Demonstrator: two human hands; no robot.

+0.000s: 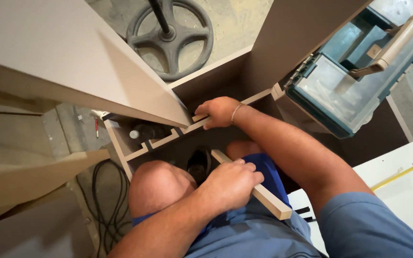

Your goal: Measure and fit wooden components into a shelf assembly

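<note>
My left hand is closed around a light wooden strip that slants down to the right across my lap. My right hand reaches forward into a grey-brown cabinet and grips a small light wooden block lying on a notched wooden rail. A thin bracelet sits on that wrist. A slanted grey panel overhangs the rail from the left and hides its far side. My bare knee and a black shoe are below the rail.
A teal toolbox with a clear lid and tan handle rests at the right. A black round stand base is on the dusty floor beyond. Black cables lie at lower left. A white board with a yellow stick lies at right.
</note>
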